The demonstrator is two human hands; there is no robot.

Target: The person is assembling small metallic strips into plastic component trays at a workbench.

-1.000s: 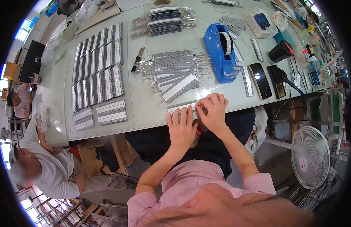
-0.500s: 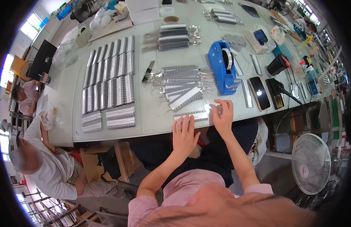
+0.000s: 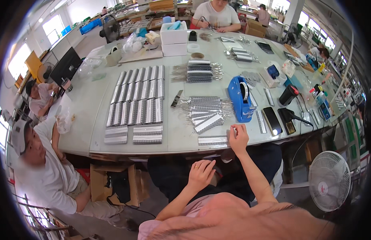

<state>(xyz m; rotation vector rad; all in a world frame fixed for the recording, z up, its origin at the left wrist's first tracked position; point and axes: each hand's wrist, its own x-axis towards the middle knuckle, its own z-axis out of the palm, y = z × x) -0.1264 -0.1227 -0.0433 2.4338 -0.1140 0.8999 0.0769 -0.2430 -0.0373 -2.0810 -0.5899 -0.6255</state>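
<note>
Place: workshop, apparently for small-parts assembly.
Bench: broad, pale-topped, with several people around it.
Strips: grey and white, many alike, laid out in rows; wired bundles stacked beside them.
Tape dispenser: blue, near the front edge.
Co-workers: person across, hands at work on the bench; seated person at left.
Background: loaded worktables, windows, a pillar.
Cooling: white fan at right, dark fan farther back.
</note>
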